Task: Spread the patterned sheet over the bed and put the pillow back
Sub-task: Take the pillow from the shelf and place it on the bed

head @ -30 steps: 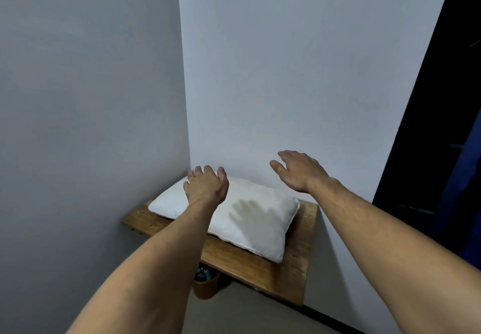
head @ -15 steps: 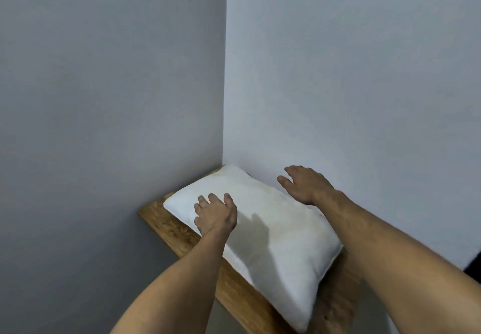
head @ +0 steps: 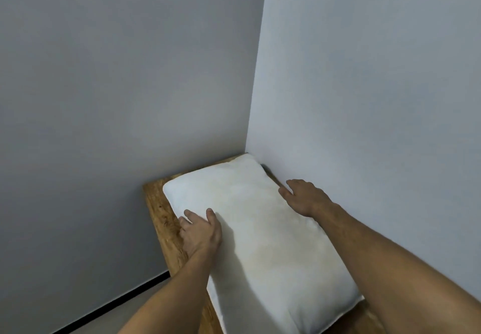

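Two grey walls (head: 130, 73) take up most of what I see, meeting in a corner straight ahead, with a dark skirting strip (head: 114, 301) along the foot of the left one and a sliver of pale floor (head: 104, 324) beneath it.

Tucked into that corner is a wooden shelf (head: 158, 211), its grain showing on the bare left edge and again at the lower right. The white pillow (head: 260, 229) lies flat on it and covers nearly the whole top, running from the corner back toward me; its far end sits close against the right wall, and its cloth carries a faint yellowish stain through the middle.

My bare forearms come in from the bottom of the view, one on each side of the pillow.

My left hand (head: 200, 234) is at the pillow's left edge, where cloth meets wood. The thumb and one finger lie spread on top of the cloth, and the other fingers curl down over the side toward the shelf; I cannot tell whether they have closed around the edge.

My right hand (head: 304, 198) rests palm down on the pillow's right edge, beside the wall, fingers loosely spread and gripping nothing that I can see.
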